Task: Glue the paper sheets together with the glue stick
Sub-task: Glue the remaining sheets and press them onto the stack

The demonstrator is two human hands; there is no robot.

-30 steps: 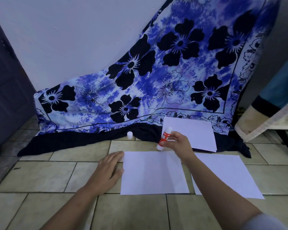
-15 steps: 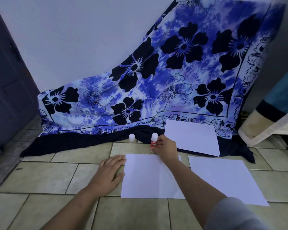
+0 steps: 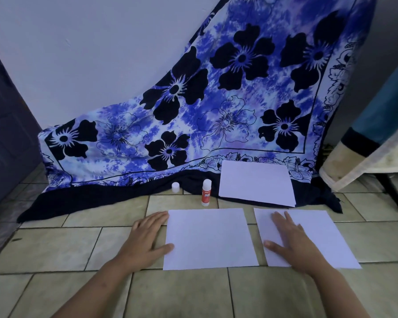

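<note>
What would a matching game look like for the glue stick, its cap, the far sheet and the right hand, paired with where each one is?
Things:
1. glue stick
2. cap
3. far sheet
4. right hand

Places:
A. lying partly on the dark hem of the cloth
B. flat on the right-hand sheet
C. upright on the tiles, just beyond the middle sheet
D. on the floor, left of the glue stick

Pairs: 1-C, 2-D, 3-A, 4-B
</note>
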